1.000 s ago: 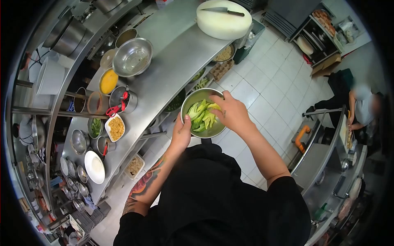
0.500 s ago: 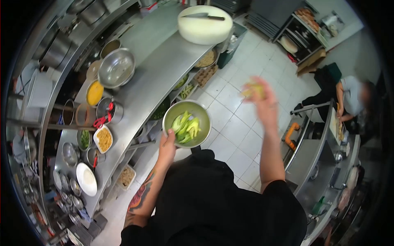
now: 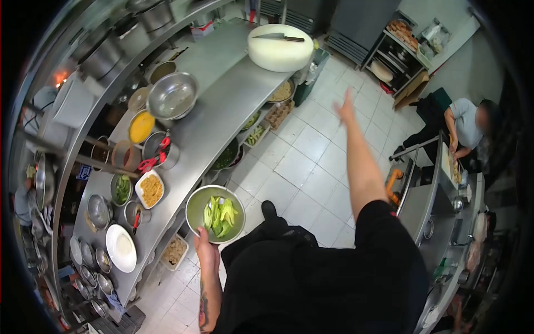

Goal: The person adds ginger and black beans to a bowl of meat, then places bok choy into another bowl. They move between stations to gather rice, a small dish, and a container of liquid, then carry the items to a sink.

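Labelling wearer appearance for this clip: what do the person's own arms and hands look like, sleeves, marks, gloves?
Both hands bare, no gloves. Left hand leads to a bare forearm with a dark tattoo. Right hand has a bare, unmarked forearm. Black short sleeves on a black top; no watch or rings visible.

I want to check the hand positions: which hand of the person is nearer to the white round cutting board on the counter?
The right hand. It is stretched out over the floor, just below and right of the cutting board. The left hand is far lower, holding the steel bowl.
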